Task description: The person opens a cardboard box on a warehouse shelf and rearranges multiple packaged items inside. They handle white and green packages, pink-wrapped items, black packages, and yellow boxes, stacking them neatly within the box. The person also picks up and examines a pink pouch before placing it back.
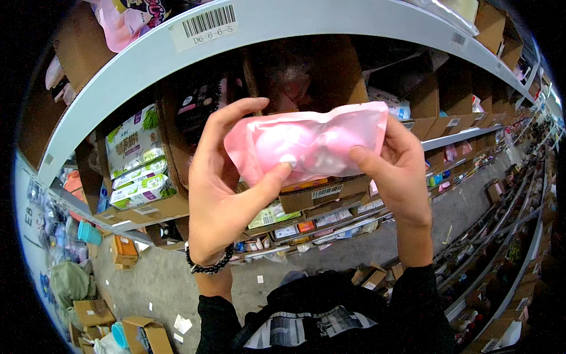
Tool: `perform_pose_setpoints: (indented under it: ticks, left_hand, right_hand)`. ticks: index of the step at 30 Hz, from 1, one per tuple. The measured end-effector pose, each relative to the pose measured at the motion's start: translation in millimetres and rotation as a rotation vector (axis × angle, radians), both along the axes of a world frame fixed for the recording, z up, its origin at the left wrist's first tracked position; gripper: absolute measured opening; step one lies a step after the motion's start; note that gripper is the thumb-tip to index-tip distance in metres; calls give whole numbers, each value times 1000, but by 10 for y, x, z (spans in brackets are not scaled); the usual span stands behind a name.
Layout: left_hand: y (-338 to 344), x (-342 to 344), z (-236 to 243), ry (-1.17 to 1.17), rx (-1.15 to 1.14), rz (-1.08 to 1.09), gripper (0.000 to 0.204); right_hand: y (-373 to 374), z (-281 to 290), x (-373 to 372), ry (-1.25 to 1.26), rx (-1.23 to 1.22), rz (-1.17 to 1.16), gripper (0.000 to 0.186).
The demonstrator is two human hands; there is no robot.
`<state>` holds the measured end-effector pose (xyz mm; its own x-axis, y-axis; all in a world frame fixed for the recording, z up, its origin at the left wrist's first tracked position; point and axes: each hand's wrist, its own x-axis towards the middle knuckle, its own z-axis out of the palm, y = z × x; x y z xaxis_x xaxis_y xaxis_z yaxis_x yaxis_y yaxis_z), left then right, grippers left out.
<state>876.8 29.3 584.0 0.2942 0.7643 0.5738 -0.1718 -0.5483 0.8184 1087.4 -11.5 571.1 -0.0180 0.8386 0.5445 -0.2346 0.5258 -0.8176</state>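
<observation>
Between my two hands is a pink pouch point(339, 121), flat and sealed, its front partly see-through with rounded pink shapes inside. My left hand point(227, 183) grips its left end, thumb pressed on the front and index finger stretched up behind. At the other end my right hand point(401, 177) pinches the pouch, with the thumb on its front. Directly behind it stands an open cardboard box point(336, 65) on the shelf, dark inside, with a faint pinkish package in it.
A white shelf beam point(141, 65) curves above my hands. Left of them, a cardboard box holds green-and-white packs point(138, 147); dark packages point(203, 100) sit beside it. More shelves with boxes run off to the right. On the floor at lower left are cartons point(94, 312) and a turquoise bucket point(88, 233).
</observation>
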Motion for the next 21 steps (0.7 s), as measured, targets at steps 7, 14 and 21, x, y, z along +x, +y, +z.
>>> perform_pose_setpoints:
  ticks: [7,14,21]
  left_hand:
    - [-14,33,4,-45,-100,-72,51]
    - [-48,6,-16,72,-137,-56,41]
    - [251,26,35,143,538,-4,33]
  right_hand:
    - [-60,-56,-51,34,135,-109,36]
    - [-151,-54,45,-48,49,-156,42]
    - [-139,-51,104,-416,421,-512,34]
